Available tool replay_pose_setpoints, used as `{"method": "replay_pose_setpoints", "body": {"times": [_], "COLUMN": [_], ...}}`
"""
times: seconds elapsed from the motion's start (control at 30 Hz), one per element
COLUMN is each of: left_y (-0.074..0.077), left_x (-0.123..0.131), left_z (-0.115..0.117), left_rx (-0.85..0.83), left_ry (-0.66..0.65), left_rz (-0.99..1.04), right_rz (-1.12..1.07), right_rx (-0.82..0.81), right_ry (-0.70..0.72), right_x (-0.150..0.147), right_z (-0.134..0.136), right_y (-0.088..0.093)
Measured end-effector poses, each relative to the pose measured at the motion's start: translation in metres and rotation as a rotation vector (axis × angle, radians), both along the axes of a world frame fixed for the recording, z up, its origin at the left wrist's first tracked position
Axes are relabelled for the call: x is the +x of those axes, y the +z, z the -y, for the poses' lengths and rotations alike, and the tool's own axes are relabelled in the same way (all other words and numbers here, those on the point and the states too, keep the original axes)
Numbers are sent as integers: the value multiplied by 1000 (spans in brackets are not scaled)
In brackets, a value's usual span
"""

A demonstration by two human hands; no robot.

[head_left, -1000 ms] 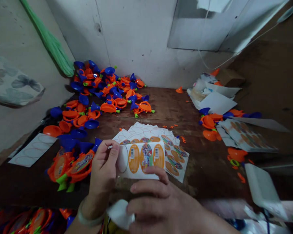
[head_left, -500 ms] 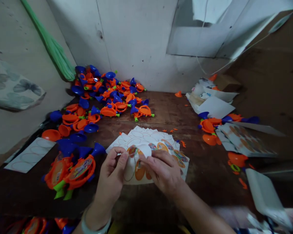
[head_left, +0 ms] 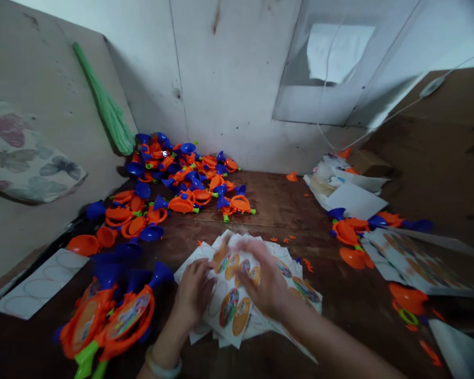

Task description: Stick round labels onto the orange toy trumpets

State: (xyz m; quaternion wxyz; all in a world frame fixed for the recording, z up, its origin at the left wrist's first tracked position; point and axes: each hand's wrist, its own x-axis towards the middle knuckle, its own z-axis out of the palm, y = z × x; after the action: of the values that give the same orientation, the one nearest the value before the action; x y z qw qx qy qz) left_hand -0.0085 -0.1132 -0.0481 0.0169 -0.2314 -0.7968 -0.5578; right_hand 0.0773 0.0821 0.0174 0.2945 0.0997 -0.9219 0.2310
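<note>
Left hand sits at the left edge of an oval sticker sheet, fingers against it, grip unclear; right hand is blurred above it, fingers spread, cannot tell if grasping. Sheet lies on fanned label sheets on the wooden counter, orange-and-blue plastic toy trumpets just left, bigger toy heap in the far left corner.
</note>
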Motion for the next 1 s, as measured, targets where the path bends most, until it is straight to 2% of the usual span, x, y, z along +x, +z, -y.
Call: {"method": "replay_pose_setpoints", "body": {"times": [0.03, 0.07, 0.17, 0.23, 0.33, 0.43, 0.53, 0.6, 0.67, 0.7, 0.77, 0.8, 0.87, 0.93, 1.0], "left_y": [-8, -14, -27, -27, -16, 0, 13, 21, 30, 35, 42, 44, 45, 45, 47], "left_x": [1, 4, 13, 17, 17, 11, 3, 4, 12, 18, 33, 40, 52, 60, 65], "left_z": [-1, -2, -4, -4, 0, 4, 5, 2, -2, -5, -11, -13, -16, -17, -16], "left_rx": [-22, -49, -142, -169, -105, 57, 258, 363, 455, 499, 579, 616, 677, 707, 736], "left_ry": [18, 25, 0, -16, -25, -9, 9, -60, -162, -211, -251, -222, -74, 94, 182], "left_rz": [-25, -50, -153, -210, -178, 3, 296, 439, 518, 549, 602, 611, 591, 552, 530], "right_rz": [106, 139, 204, 258, 301, 286, 275, 285, 337, 375, 420, 417, 335, 160, -15], "right_rx": [-2, -3, 23, 36, 25, -10, -34, -71, -193, -232, -296, -337, -442, -535, -621], "right_ry": [-145, -206, -218, -185, -138, -65, 90, 251, 517, 600, 669, 659, 567, 386, 200], "right_x": [-33, -66, -147, -176, -188, -175, -136, -100, -65, -50, -29, -23, -18, -14, -7], "right_z": [-19, -38, -81, -96, -102, -102, -94, -81, -64, -55, -42, -37, -31, -27, -18], "right_y": [3, 5, 2, -8, -21, -16, 6, 24, 41, 48, 57, 59, 57, 53, 51]}}
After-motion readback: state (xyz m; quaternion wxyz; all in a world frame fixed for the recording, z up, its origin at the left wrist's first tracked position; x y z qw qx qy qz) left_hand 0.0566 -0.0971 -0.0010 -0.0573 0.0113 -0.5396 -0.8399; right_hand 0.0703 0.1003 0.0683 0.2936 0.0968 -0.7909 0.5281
